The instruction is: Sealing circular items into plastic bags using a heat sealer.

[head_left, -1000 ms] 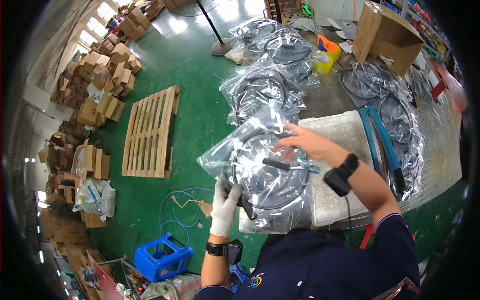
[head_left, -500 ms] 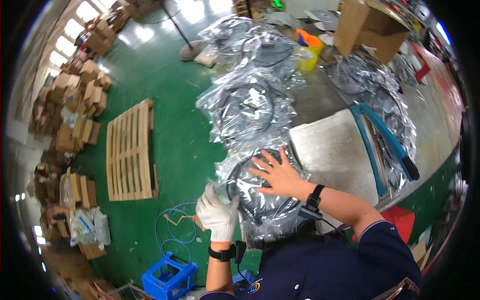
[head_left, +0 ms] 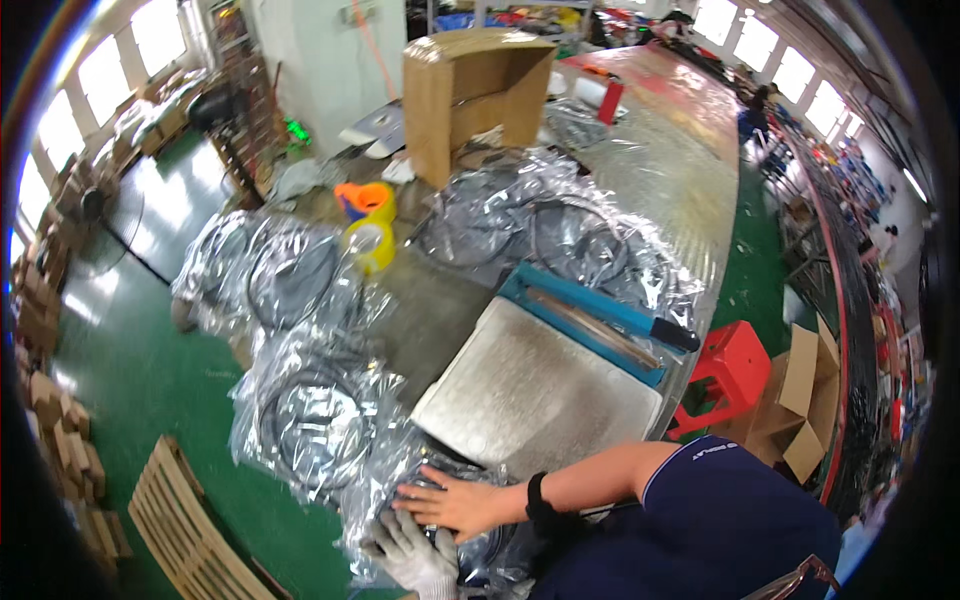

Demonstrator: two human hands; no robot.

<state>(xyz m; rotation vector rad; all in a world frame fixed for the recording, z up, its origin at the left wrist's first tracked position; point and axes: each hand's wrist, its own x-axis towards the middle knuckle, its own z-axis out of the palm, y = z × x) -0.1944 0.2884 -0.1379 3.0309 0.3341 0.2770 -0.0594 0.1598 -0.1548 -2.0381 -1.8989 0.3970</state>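
My right hand [head_left: 455,503], bare, lies flat with fingers spread on a clear plastic bag [head_left: 380,472]. A dark coil, like cable or hose, shows partly through the bag under my hands. Beside it my left hand [head_left: 412,556], in a white knit glove, rests on the same bag with its fingers stretched out. Further up the table edge lies another bagged coil [head_left: 315,425], touching this one, with more bagged coils [head_left: 290,275] beyond it. To the right of my hands sits a flat, worn whitish block [head_left: 540,385].
Along the block stands a long teal lever device [head_left: 590,325] with a black handle, like a bag sealer. Further back are tape rolls [head_left: 370,240], an upright cardboard box [head_left: 430,110] and more bagged coils [head_left: 580,235]. A red stool [head_left: 735,365] is at right, a wooden pallet [head_left: 190,525] at lower left.
The view has swung to the right. My left hand has come from the bag's edge onto the bag, close beside my right hand, which still presses flat on it.
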